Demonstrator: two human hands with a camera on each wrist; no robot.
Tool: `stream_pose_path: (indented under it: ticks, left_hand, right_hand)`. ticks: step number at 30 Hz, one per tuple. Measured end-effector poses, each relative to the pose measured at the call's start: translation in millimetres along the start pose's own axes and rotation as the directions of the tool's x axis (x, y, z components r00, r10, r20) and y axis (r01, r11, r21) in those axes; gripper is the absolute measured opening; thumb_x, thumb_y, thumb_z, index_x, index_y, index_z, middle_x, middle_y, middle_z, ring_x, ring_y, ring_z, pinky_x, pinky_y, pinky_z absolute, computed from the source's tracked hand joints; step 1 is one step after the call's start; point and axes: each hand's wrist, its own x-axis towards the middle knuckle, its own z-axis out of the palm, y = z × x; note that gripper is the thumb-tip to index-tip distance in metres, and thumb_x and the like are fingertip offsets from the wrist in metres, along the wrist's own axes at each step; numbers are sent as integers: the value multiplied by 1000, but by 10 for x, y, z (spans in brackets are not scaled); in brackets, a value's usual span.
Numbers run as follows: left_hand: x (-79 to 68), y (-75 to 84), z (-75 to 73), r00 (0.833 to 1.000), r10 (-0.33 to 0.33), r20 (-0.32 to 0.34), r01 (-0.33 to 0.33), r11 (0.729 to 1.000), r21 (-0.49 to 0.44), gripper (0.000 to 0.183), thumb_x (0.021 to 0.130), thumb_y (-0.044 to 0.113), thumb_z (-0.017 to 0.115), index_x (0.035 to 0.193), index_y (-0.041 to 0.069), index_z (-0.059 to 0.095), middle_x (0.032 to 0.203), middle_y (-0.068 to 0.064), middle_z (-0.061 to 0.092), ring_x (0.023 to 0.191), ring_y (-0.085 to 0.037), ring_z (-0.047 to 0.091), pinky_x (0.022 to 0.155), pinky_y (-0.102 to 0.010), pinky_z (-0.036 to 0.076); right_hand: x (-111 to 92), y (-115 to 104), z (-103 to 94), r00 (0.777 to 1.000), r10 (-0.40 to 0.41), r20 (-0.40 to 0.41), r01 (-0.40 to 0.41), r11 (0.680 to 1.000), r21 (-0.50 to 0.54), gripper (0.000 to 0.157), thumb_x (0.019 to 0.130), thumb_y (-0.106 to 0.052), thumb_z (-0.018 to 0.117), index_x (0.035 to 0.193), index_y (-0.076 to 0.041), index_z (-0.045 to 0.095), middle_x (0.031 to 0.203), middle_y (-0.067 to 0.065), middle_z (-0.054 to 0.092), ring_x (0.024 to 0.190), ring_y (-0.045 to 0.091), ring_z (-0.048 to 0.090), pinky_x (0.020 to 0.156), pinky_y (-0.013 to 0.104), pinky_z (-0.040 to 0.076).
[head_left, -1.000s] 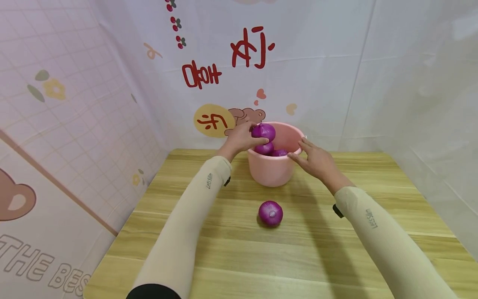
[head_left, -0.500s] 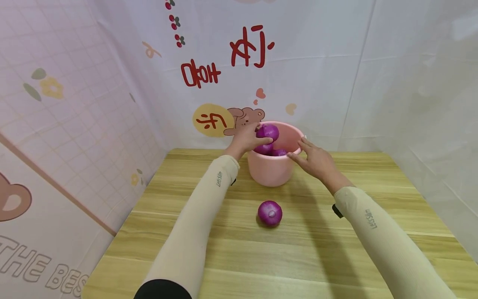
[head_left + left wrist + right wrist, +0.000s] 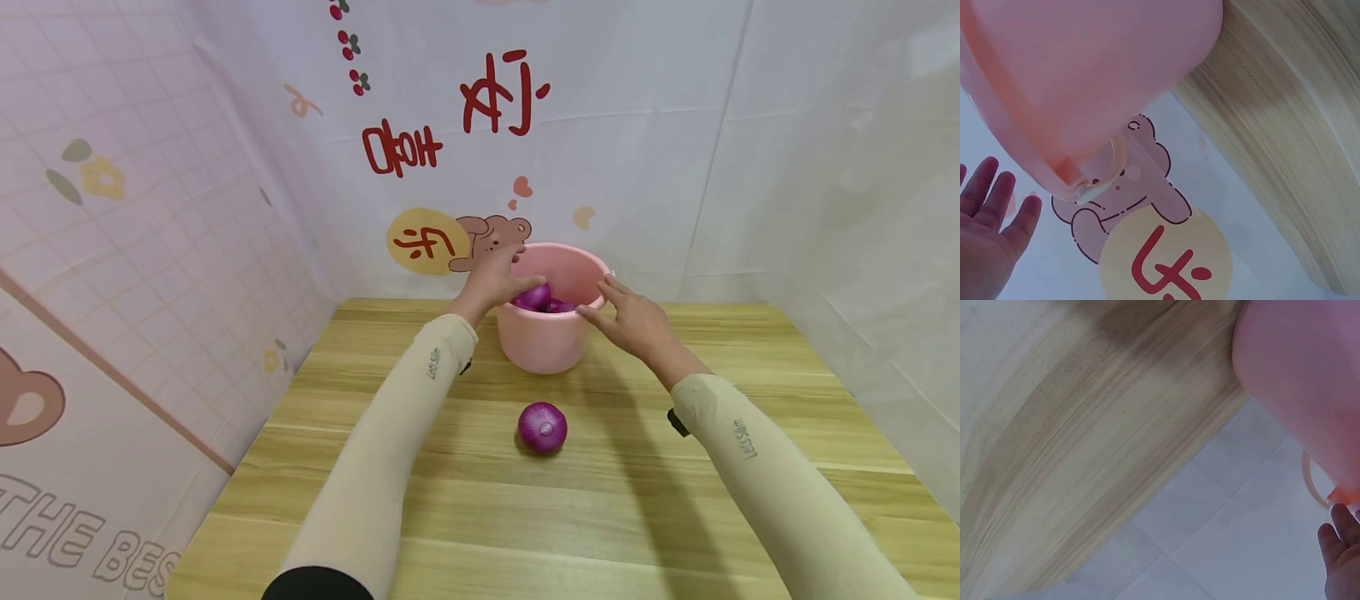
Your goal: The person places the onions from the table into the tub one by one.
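A pink bucket (image 3: 543,343) stands upright on the wooden table, with purple onions (image 3: 536,297) inside, partly hidden by its front wall. At its left rim my left hand (image 3: 490,282) hovers over the opening with fingers spread and nothing held. The left wrist view shows that hand (image 3: 988,228) with its fingers apart beside the rim. On the other side my right hand (image 3: 639,323) rests its extended fingers and thumb against the right rim. A single purple onion (image 3: 542,428) sits on the table in front of the bucket.
The wood-grain table (image 3: 480,517) reaches back to a white printed cloth (image 3: 645,150) hanging behind the bucket. Another patterned cloth (image 3: 135,250) lines the left side. A pale bucket handle (image 3: 1311,481) hangs near the right hand.
My left hand moved slightly right over the bucket and let go of an onion, which dropped in among the others. The right hand stayed at the rim.
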Motion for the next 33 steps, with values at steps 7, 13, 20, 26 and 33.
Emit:
stream_pose_path:
  ticks: [7,13,20,26,33]
  left_hand:
    - [-68,-18,-25,999,40,4,-40,999,-12,74,89,43,73,148,9,44,141,-11,53,129,-26,50,104,-41,43]
    - [-168,-16,-95,998,62,5,-62,997,-41,74,88,42,74,148,10,44,143,-10,52,130,-25,49,105,-40,42]
    - [-301,-36,-138,995,90,31,-87,993,-83,77,86,45,76,148,12,44,145,-10,51,132,-27,48,107,-43,41]
    - [-396,-60,-147,988,148,34,-144,985,-97,77,86,42,77,148,11,45,143,-11,53,132,-26,48,107,-44,41]
    - [-592,-44,-169,982,178,55,-165,968,-190,72,83,40,80,143,15,49,139,-6,56,119,-23,58,101,-42,46]
  right_hand:
    - [-1,-3,6,1000,-5,-5,5,1000,-4,84,97,-64,44,150,1,37,159,19,26,138,47,34,106,62,34]
    - [4,10,15,1000,-5,-10,5,1000,-1,85,97,-65,43,150,1,38,159,19,26,138,46,34,106,62,34]
    - [12,27,24,1000,-8,-9,8,1000,3,86,96,-66,43,150,1,38,159,19,26,139,45,32,107,61,33]
    - [9,29,20,1000,-6,-6,6,1000,3,86,96,-66,43,150,1,38,159,19,26,139,46,33,108,61,32]
    - [6,14,17,1000,-13,-12,13,1000,3,85,97,-65,44,150,1,38,159,19,27,138,46,34,107,61,33]
